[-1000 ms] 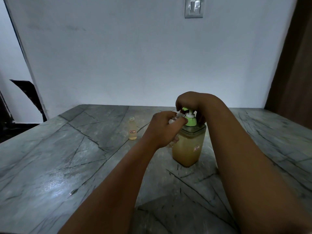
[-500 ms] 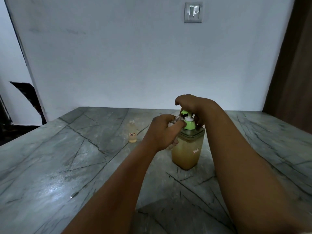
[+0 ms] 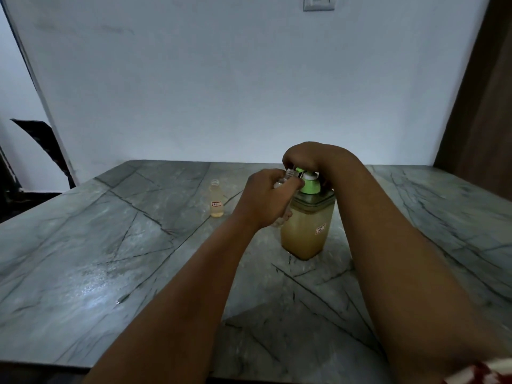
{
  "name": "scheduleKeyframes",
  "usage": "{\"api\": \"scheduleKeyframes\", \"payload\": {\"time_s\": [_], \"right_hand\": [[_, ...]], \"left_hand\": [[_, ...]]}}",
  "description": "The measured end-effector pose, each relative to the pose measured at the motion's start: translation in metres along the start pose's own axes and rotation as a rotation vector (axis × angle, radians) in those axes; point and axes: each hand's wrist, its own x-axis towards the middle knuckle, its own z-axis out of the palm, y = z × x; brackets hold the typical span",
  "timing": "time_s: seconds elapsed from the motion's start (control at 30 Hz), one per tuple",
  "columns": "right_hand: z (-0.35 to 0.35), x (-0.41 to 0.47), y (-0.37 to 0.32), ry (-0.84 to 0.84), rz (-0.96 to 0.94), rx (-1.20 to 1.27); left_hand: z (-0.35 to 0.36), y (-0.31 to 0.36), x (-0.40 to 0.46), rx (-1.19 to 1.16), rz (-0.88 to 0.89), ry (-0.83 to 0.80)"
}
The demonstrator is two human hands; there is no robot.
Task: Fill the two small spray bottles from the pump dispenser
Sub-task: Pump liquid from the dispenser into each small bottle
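Observation:
A square pump dispenser (image 3: 306,234) full of cloudy yellow liquid, with a green pump head, stands in the middle of the marble table. My right hand (image 3: 307,159) lies curled over the top of the pump head. My left hand (image 3: 263,199) grips a small clear bottle (image 3: 288,174) and holds its open neck up against the green spout; most of that bottle is hidden by my fingers. A second small bottle (image 3: 216,199), uncapped, with yellowish liquid and a white label, stands on the table to the left.
The grey veined marble table (image 3: 110,259) runs back to a white wall with a switch plate (image 3: 318,2). A brown wooden panel (image 3: 482,120) stands at the right. A dark opening lies beyond the table's left edge.
The camera has shifted slightly. My right hand has sunk a little onto the pump head. My left hand still holds the small bottle at the spout.

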Motion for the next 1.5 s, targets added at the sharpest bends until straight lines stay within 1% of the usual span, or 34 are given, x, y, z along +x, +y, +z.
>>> {"api": "scheduleKeyframes", "payload": {"time_s": [0.17, 0.23, 0.53, 0.73, 0.87, 0.97, 1.03, 1.23, 1.37, 1.5], "right_hand": [[-0.006, 0.004, 0.004, 0.000, -0.021, 0.167], [-0.008, 0.003, 0.005, -0.017, -0.012, 0.190], [-0.004, 0.004, 0.001, -0.022, -0.031, -0.041], [0.000, 0.010, 0.001, -0.033, -0.030, -0.086], [-0.005, 0.012, 0.005, -0.011, -0.056, 0.085], [-0.006, 0.016, 0.008, -0.032, 0.000, 0.197], [-0.006, 0.017, 0.009, -0.047, 0.027, 0.212], [-0.005, 0.016, 0.009, -0.051, -0.003, 0.171], [-0.003, 0.017, 0.009, -0.038, -0.050, 0.072], [-0.002, 0.018, 0.008, -0.025, -0.057, 0.008]], "left_hand": [[0.000, -0.002, 0.000, 0.027, 0.024, -0.009], [-0.001, -0.001, 0.000, 0.034, 0.033, -0.018], [-0.002, 0.001, -0.001, 0.032, 0.026, -0.017], [-0.001, -0.003, 0.000, 0.049, 0.036, -0.013], [-0.002, -0.003, 0.001, 0.049, 0.032, -0.024], [-0.003, -0.001, -0.001, 0.068, 0.039, -0.034], [-0.004, 0.000, -0.001, 0.083, 0.043, -0.035], [-0.002, 0.001, 0.000, 0.102, 0.049, -0.022], [-0.002, 0.001, -0.001, 0.118, 0.053, -0.012], [-0.002, 0.000, -0.002, 0.122, 0.055, -0.002]]}}
